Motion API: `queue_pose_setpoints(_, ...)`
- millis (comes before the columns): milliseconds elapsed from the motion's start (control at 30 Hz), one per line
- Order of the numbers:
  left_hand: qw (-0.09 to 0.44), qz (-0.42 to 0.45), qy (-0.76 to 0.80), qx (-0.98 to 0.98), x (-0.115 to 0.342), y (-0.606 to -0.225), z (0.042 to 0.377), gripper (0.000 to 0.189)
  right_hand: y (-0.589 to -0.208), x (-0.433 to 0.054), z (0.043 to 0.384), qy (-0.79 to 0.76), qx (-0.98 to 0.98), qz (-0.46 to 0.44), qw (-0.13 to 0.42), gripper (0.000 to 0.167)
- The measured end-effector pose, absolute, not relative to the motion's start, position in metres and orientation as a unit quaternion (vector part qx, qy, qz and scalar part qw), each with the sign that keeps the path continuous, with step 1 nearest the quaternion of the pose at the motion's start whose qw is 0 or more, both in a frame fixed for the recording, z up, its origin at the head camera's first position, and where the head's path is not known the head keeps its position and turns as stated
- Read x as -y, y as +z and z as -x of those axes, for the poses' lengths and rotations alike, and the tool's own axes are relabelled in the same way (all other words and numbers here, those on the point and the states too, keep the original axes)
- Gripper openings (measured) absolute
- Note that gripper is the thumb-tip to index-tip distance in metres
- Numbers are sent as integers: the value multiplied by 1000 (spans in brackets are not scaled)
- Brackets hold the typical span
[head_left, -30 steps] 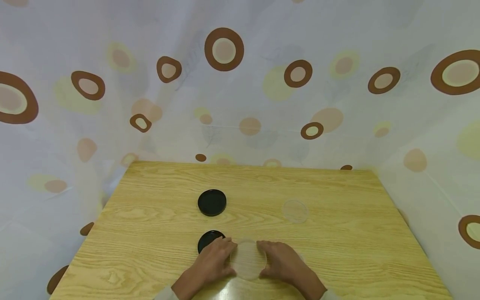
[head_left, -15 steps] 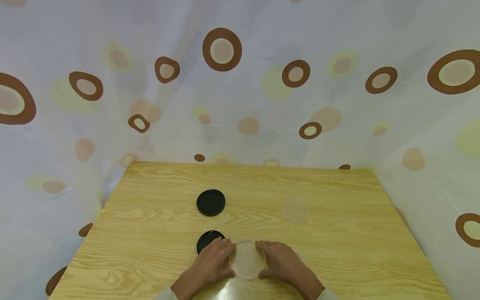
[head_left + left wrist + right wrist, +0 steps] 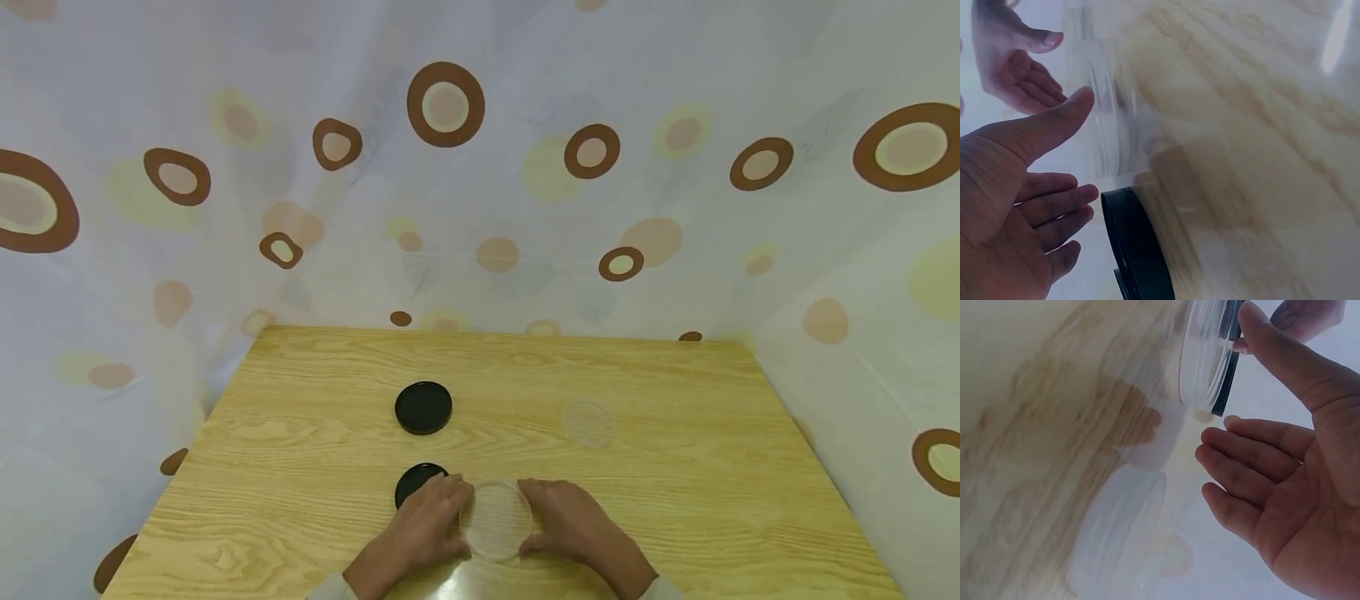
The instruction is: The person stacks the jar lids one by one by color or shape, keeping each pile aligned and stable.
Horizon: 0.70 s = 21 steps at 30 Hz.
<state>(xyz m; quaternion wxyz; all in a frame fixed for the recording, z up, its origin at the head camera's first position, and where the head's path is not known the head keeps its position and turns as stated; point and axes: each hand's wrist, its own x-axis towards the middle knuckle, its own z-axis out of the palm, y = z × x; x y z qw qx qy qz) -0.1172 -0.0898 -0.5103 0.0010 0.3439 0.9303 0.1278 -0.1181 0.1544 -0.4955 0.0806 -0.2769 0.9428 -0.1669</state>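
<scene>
A clear round dish [image 3: 495, 521] lies on the wood-grain table between my two hands. At its left side is my left hand [image 3: 427, 521], thumb and fingers spread apart and loosely bent. On the opposite side my right hand [image 3: 567, 521] has its thumb and fingers apart, palm toward the dish. In the right wrist view a gap shows between the right fingers [image 3: 1235, 462] and the clear dish [image 3: 1200, 356]. Whether the left thumb touches the dish is hard to tell. A black round dish [image 3: 416, 483] sits just beyond the left hand, partly hidden by it.
Farther back stands another black round dish [image 3: 423, 407], with a faint clear disc [image 3: 590, 423] to its right. Another clear dish [image 3: 1119, 531] shows near my right hand in the right wrist view. A patterned curtain [image 3: 495, 167] encloses the table's back and sides [image 3: 675, 433].
My right hand has shifted slightly to the right, away from the clear dish, and now covers the clear edge that showed behind it. The left hand stays about where it was.
</scene>
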Motion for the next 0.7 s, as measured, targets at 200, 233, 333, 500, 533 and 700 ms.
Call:
queue_pose_setpoints(200,-8,-341,142,-929,89,-506,120,73,-495,-160,119,-184,-944,263,77,80)
queue_pose_setpoints(233,-5,-338,145,-930,89,-505,120,74,-495,-161,119,-187,-944,261,78,79)
queue_pose_setpoints(333,6,-330,154,-931,86,-503,122,77,-495,-164,119,-188,-944,258,79,78)
queue_pose_setpoints(500,24,-324,152,-934,81,-499,126,77,-492,-170,121,-179,-949,247,83,79)
queue_pose_setpoints(533,25,-323,153,-933,80,-498,128,77,-491,-171,121,-180,-949,243,85,79)
queue_pose_setpoints(700,41,-315,165,-934,77,-493,136,77,-486,-180,122,-206,-950,218,91,78)
